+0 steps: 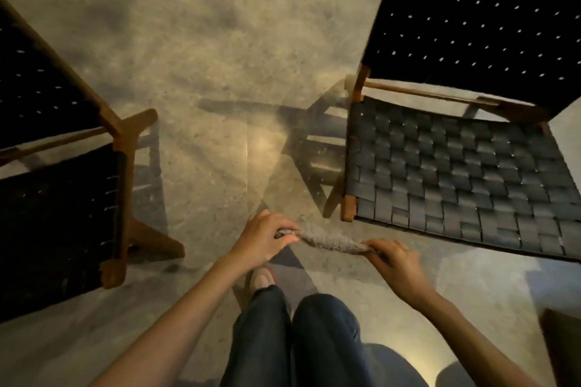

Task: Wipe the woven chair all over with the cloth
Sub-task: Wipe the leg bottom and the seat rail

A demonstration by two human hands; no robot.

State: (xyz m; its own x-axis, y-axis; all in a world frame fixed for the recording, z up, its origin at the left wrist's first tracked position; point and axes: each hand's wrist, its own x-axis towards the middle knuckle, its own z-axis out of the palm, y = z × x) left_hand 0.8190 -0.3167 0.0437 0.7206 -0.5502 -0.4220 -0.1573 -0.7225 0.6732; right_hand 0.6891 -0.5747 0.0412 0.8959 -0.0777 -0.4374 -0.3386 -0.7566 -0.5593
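Ahead of the right hand [394,264] and off to its right sits the woven chair [456,173], its seat's front edge close by; that hand is the nearer one. The cloth [330,240] is stretched crosswise between both hands, clear of the chair. The left hand [264,239] pinches one end, the right grips the other, both arms reaching forward.
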